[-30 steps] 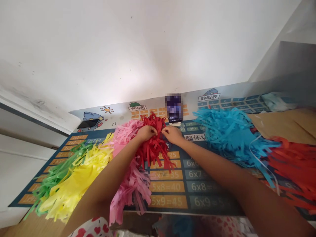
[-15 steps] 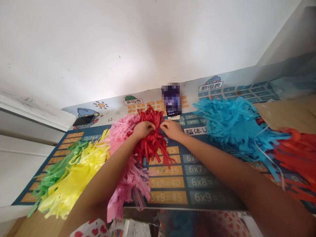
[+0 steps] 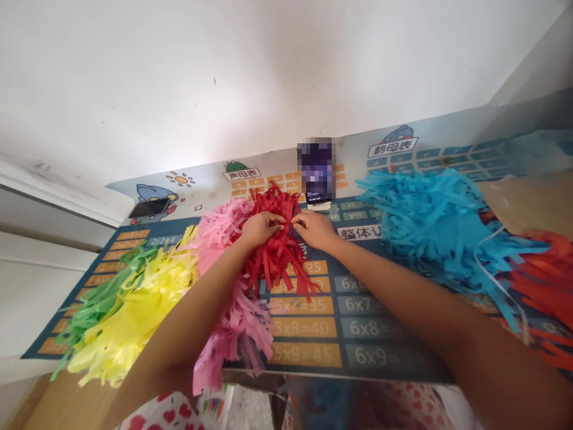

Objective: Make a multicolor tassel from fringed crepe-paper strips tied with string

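A bunch of red paper strips (image 3: 277, 254) lies on the printed desk mat (image 3: 358, 334) at the middle. My left hand (image 3: 259, 229) is closed on its top, fingers pinched into the strips. My right hand (image 3: 316, 229) pinches the same bunch from the right, the two hands almost touching. The loose ends of the red strips hang toward me over the mat.
A pink strip bundle (image 3: 233, 322) lies under my left arm, with yellow (image 3: 134, 316) and green (image 3: 96, 304) bundles further left. A blue bundle (image 3: 430, 221) and an orange-red one (image 3: 546, 286) lie at right. A phone (image 3: 316, 173) stands behind my hands, a dark device (image 3: 147, 208) at far left.
Both hands stay pinched on the red strips with only small finger shifts. The camera has tilted slightly, so the whole scene sits a little differently in the picture.
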{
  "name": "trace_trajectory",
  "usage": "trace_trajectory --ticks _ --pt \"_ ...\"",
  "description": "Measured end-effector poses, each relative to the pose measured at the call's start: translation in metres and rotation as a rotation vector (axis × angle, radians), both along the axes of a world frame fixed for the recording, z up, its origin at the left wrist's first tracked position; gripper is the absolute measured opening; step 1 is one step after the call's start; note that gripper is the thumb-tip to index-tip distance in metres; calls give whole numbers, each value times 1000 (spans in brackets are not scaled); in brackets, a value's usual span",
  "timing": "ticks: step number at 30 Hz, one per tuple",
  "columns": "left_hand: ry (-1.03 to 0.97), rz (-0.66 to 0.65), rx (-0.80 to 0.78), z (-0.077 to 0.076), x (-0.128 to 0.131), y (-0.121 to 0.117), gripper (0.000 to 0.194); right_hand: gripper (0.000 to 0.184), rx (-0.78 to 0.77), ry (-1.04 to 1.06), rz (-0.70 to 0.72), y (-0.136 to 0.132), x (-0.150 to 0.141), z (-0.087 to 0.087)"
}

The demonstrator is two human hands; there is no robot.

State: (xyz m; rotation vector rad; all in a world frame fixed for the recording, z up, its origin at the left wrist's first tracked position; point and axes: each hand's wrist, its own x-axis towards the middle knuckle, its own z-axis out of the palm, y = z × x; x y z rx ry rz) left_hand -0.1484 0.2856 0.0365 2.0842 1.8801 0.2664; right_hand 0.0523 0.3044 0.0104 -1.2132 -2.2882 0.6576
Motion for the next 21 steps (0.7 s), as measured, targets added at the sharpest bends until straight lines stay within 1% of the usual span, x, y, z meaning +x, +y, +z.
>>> trace_trajectory --ticks 3,8,16,21 --pt "-29 14 14 -3 -2 0 18 21 -6 8 -9 0 0 -1" --pt "-78 54 7 -8 -5 -2 18 21 -2 28 -1 0 1 0" --pt "-131 48 30 -8 -2 -2 21 20 1 19 -10 -1 0 1" --pt "-160 45 10 -11 -4 0 17 20 5 22 -11 -1 0 0"
